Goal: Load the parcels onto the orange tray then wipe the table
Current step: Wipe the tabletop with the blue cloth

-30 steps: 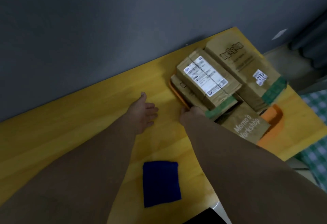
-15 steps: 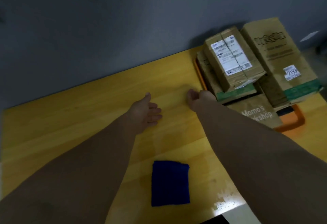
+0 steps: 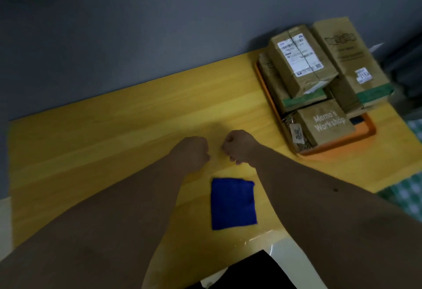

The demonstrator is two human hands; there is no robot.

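Note:
Several brown cardboard parcels are stacked on the orange tray [image 3: 365,132] at the table's far right: one with a white shipping label [image 3: 301,60], a long one with a small sticker [image 3: 349,60], and a "Momo's Workshop" box [image 3: 326,124] in front. A folded blue cloth [image 3: 233,203] lies flat on the yellow wooden table [image 3: 114,129] near the front edge. My left hand [image 3: 191,151] and my right hand [image 3: 239,147] hover side by side just beyond the cloth, both with fingers curled and holding nothing. Neither touches the cloth or the tray.
A grey wall runs along the table's far edge. A green checked fabric [image 3: 408,195] shows past the table's right edge. A white surface and a dark object [image 3: 251,270] sit at the near edge.
My right hand has left the tray's edge and come back to the left. Both hands pulled toward me and their fingers curled in. The camera view shifted, so the tray sits farther right.

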